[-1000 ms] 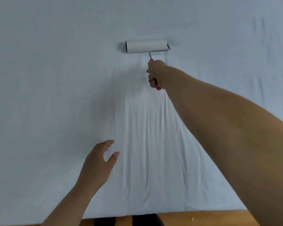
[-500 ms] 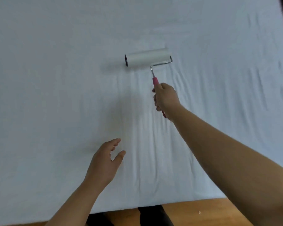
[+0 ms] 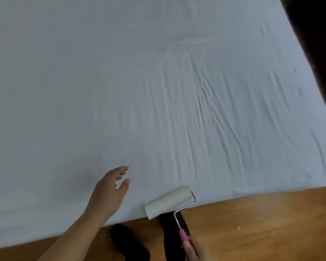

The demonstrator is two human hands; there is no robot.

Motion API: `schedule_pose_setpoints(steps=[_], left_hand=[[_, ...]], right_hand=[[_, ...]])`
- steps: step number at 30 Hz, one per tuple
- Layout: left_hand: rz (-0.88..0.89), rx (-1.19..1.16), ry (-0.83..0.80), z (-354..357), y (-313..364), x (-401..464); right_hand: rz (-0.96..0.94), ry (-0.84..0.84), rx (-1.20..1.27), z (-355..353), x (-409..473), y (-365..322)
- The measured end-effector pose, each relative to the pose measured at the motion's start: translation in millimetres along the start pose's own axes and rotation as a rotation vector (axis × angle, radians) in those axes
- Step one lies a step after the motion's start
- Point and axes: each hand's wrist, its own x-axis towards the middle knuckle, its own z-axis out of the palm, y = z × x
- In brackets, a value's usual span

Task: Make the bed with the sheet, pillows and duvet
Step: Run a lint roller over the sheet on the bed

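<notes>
Although the sheet (image 3: 120, 91) lies spread across the bed and fills the frame from nine o'clock to three o'clock, it is not flat: a band of long creases (image 3: 205, 110) runs from the centre toward five o'clock, ending near the near edge of the bed. No pillows or duvet are in view, so the task is judged to be at an early stage.

The lint roller (image 3: 168, 202) sits at six o'clock with its white drum at the very edge of the sheet, tilted, part of it overhanging the wooden floor (image 3: 262, 223). The right hand (image 3: 193, 250) grips the pink handle (image 3: 183, 235) at the bottom of the frame, fingers wrapped round it; most of that hand is cut off. The left hand (image 3: 109, 193) sits at seven o'clock over the sheet, fingers loosely spread, holding nothing; whether it touches the cloth cannot be told.

Risks noted:
- Another pass toward the near edge may drag slack cloth with the drum and deepen the creases, since nothing is seen pinning the sheet.
- The drum, being at the edge, may roll off and touch the floor, picking up grit such as the small crumb (image 3: 238, 227) at five o'clock and carrying it back onto the sheet.
- The dark feet (image 3: 130, 242) stand close under the bed edge; a dropped roller would land on them.
</notes>
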Motion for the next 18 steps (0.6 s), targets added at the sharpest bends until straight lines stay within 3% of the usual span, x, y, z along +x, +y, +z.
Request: schedule_pose_setpoints(steps=[4,18], left_hand=[[-0.023,-0.010,-0.018,-0.6,-14.0,-4.1],[-0.119,-0.055,0.048,-14.7,-24.3,29.2]], right_hand=[[0.175,-0.053,-0.014,12.4,8.2,-12.7],[0.205,-0.145,0.238,52.6,143.9,-232.1]])
